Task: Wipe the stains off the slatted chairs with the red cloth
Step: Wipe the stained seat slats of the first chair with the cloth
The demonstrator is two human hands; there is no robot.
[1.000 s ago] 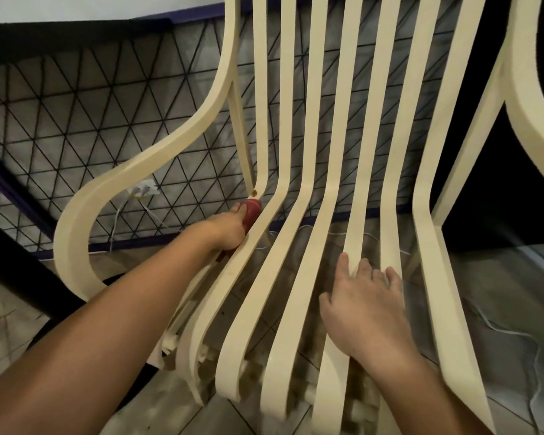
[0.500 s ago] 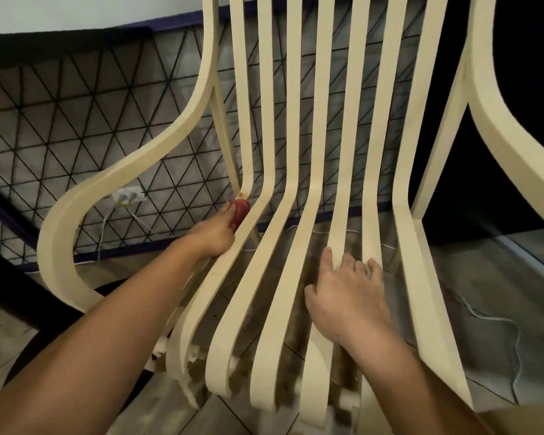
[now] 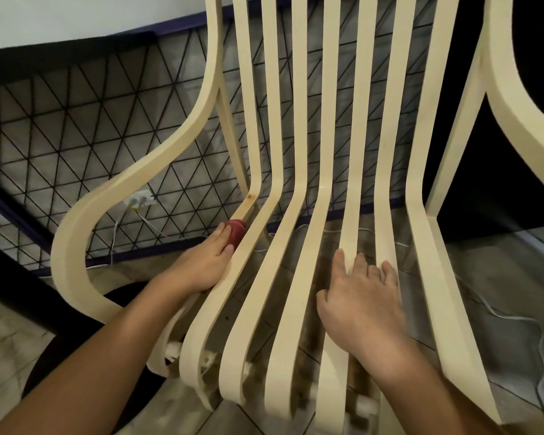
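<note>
L hand (image 3: 206, 262) is clenched round the bunched red cloth (image 3: 236, 230), w/ only a small wad showing past the fingertips. It presses the wad against the outer-left slat of the cream slatted chair (image 3: 420, 246), low on the seat near the bend where seat meets back. A brownish stain (image 3: 249, 198) sits on that slat just above the cloth. R hand (image 3: 361, 296) is released and holds nothing: palm down, fingers spread flat across two or three middle seat slats (thumb out to the side). The chair's curved armrest (image 3: 132, 183) loops to the left of the L hand. Part of a second chair (image 3: 515, 89) in the same cream shows at the right edge. Behind the slats is a black wire mesh (image 3: 76, 120) in a triangle pattern, w/ a wall socket (image 3: 139, 200) and plugged leads. Below is a tiled floor (image 3: 500, 271) w/ a thin white cable (image 3: 515, 321) trailing across it.
</note>
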